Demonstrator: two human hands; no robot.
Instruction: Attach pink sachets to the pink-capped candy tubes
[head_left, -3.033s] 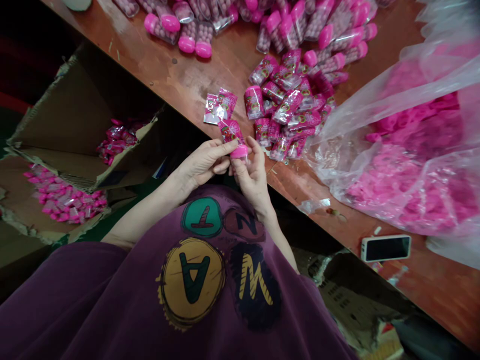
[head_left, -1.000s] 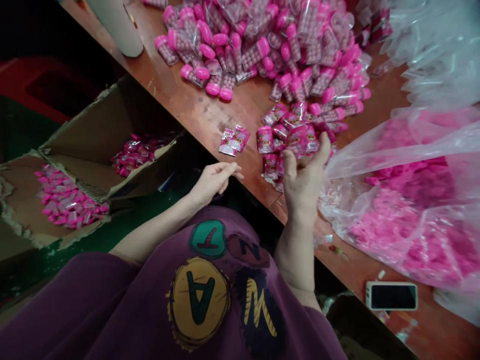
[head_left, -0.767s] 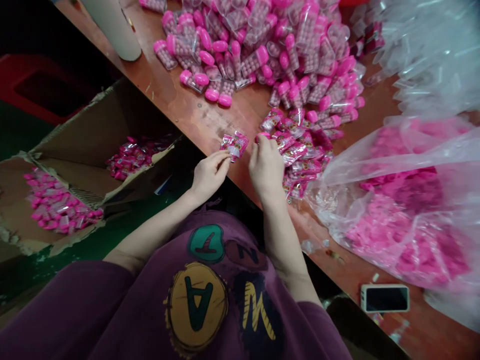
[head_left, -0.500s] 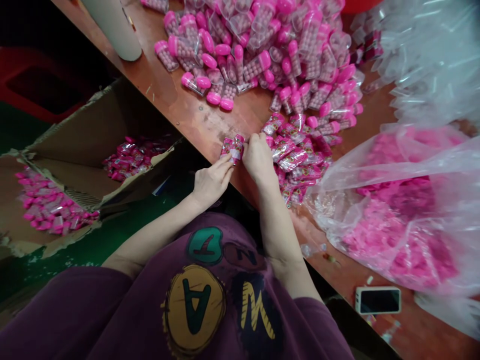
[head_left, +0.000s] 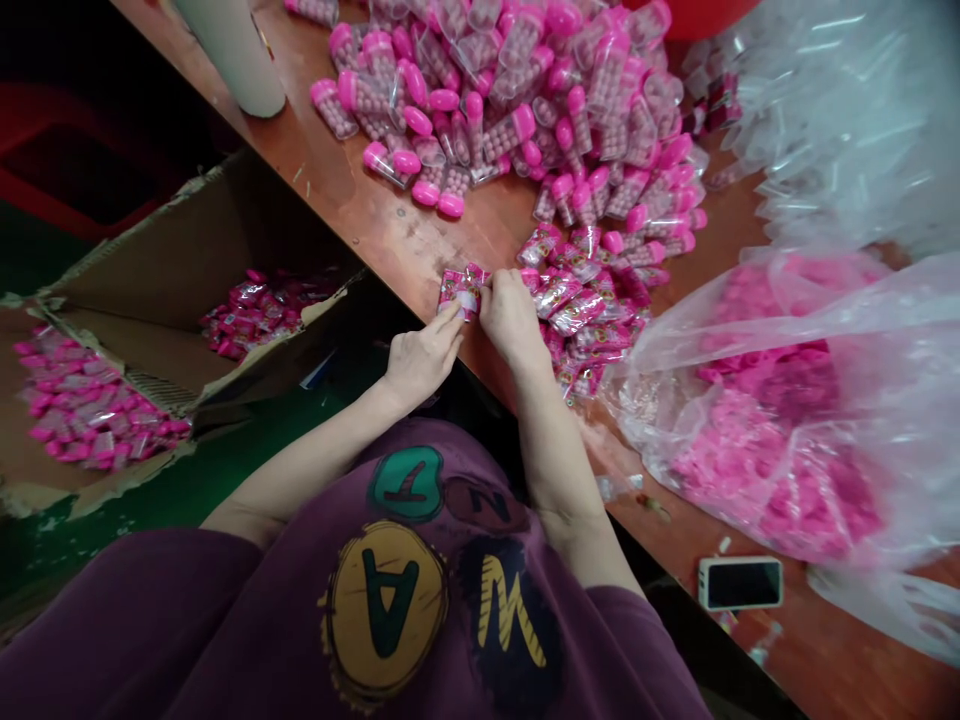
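A small shiny pink packet point(head_left: 453, 284) with a pale patch lies at the table's near edge, between my two hands. My left hand point(head_left: 424, 362) has its fingertips pressed on the packet's near side. Curled into a pinch, my right hand point(head_left: 513, 318) meets the packet's right end; its fingertips are partly hidden. Just right of that hand is a heap of similar pink packets point(head_left: 581, 300). Beyond them spreads a large pile of clear little bottles with pink caps point(head_left: 517, 130), filled with pink balls.
Clear plastic bags point(head_left: 750, 360) holding pink pieces lie on the right, below a mound of clear empty containers point(head_left: 847, 130). A phone point(head_left: 741, 583) rests near the front edge. At left, open cardboard boxes point(head_left: 172, 240) hold packets and capped bottles. A pale cylinder point(head_left: 232, 50) stands upper left.
The view has shifted slightly, so things on the right appear a little further left. Both hands stay at the same packet with almost the same grip.
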